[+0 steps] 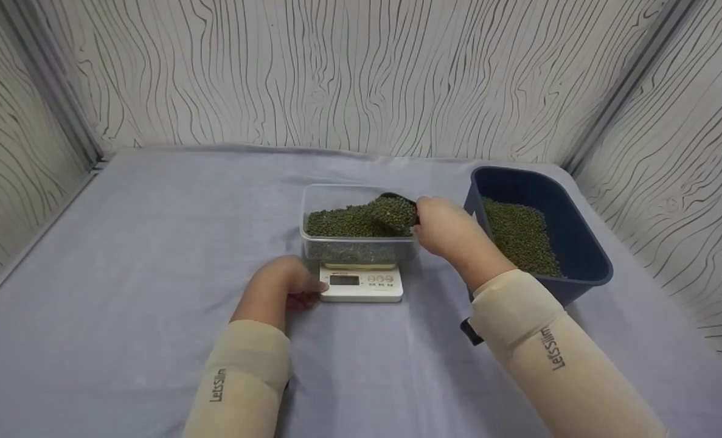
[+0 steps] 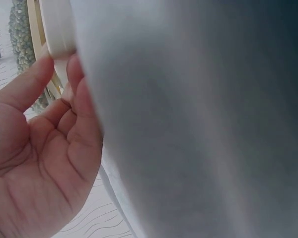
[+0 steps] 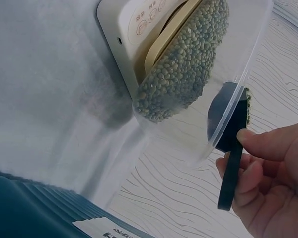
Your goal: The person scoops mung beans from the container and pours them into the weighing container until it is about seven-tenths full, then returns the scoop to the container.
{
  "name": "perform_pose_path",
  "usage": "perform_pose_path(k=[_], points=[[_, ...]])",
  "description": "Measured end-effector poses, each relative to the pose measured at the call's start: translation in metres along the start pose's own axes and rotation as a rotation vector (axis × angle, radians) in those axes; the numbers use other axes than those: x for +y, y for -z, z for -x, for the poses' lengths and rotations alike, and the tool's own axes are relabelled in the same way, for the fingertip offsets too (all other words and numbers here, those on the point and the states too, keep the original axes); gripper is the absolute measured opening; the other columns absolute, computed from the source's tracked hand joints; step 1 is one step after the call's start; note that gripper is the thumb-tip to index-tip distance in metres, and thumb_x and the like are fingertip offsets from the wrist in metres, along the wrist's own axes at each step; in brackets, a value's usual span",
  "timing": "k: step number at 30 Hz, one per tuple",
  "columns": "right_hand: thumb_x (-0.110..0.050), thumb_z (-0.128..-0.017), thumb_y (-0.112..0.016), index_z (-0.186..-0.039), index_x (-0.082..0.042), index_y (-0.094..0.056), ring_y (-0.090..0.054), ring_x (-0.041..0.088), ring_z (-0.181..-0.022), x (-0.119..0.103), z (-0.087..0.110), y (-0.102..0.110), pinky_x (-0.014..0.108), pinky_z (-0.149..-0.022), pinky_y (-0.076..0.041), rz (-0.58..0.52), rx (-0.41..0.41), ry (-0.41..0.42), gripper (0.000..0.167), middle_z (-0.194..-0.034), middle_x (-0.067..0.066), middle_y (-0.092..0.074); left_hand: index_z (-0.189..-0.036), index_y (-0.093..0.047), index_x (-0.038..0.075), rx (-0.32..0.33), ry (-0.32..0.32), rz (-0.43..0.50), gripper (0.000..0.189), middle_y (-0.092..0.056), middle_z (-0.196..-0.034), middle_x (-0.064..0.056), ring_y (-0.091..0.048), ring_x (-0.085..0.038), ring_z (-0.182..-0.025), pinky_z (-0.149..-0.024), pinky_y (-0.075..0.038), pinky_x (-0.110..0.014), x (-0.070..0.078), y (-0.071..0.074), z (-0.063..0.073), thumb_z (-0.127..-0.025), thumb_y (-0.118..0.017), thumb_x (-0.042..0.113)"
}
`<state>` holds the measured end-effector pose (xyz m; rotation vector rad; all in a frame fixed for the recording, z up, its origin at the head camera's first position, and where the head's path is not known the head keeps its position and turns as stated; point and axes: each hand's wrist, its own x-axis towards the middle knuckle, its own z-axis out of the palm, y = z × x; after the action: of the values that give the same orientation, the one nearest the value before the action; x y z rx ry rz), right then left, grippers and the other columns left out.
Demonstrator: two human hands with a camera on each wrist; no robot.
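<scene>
A black scoop (image 3: 228, 119) heaped with green mung beans (image 1: 395, 211) is held by its handle in my right hand (image 1: 446, 228), over the right part of a clear plastic container (image 1: 361, 249). More mung beans (image 3: 184, 64) lie inside that container, piled higher toward its left in the head view. The container stands on a white kitchen scale (image 1: 361, 292); its display (image 1: 344, 280) is too small to read. My left hand (image 1: 284, 281) pinches the scale's front left corner, thumb (image 2: 35, 82) at the edge and fingers curled beside or under it.
To the right stands a deep blue bin (image 1: 579, 243) partly filled with mung beans (image 1: 519, 237). A pale cloth (image 1: 154, 274) with some folds covers the table. Wood-grain patterned panels (image 1: 336, 73) close off the back and both sides.
</scene>
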<state>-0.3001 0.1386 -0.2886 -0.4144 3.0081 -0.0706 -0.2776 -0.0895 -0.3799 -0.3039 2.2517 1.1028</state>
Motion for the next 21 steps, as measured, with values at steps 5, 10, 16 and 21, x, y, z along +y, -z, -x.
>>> perform_pose_path(k=[5,10,16,21], points=[[-0.015,-0.091,-0.054,-0.122,0.011,-0.044,-0.052,0.038,-0.106,-0.0018,0.0008,-0.0013,0.047,-0.089,-0.043,0.041,0.025,0.009,0.041,-0.112,0.025,-0.055,-0.077,-0.067,0.004,0.010,0.006,-0.005,0.018,-0.062,-0.067,-0.003,-0.057,-0.011,-0.058,-0.058,-0.049,-0.023,0.0005,-0.0004,-0.0007,-0.084,-0.067,0.021],[-0.015,-0.091,-0.056,-0.124,0.009,-0.045,-0.053,0.036,-0.106,-0.0029,0.0015,-0.0022,0.046,-0.088,-0.044,0.063,0.053,0.007,0.042,-0.114,0.024,-0.054,-0.078,-0.068,0.004,0.032,0.014,-0.013,0.019,-0.063,-0.067,-0.003,-0.058,-0.011,-0.057,-0.057,-0.050,-0.024,0.0009,-0.0009,-0.0010,-0.083,-0.068,0.022],[-0.016,-0.090,-0.057,-0.123,0.004,-0.047,-0.055,0.035,-0.102,-0.0057,0.0023,-0.0039,0.046,-0.084,-0.047,0.114,0.096,-0.008,0.039,-0.115,0.021,-0.055,-0.079,-0.068,0.003,0.032,0.017,0.000,0.018,-0.063,-0.069,-0.003,-0.058,-0.012,-0.058,-0.059,-0.050,-0.024,0.0016,-0.0002,0.0008,-0.083,-0.067,0.021],[-0.018,-0.088,-0.060,-0.116,0.002,-0.051,-0.057,0.034,-0.096,-0.0064,0.0033,-0.0065,0.044,-0.078,-0.049,0.164,0.162,-0.007,0.035,-0.109,0.019,-0.056,-0.079,-0.067,0.004,0.023,0.019,0.007,0.018,-0.063,-0.069,-0.003,-0.058,-0.011,-0.058,-0.058,-0.050,-0.023,0.0019,-0.0003,0.0010,-0.084,-0.067,0.021]])
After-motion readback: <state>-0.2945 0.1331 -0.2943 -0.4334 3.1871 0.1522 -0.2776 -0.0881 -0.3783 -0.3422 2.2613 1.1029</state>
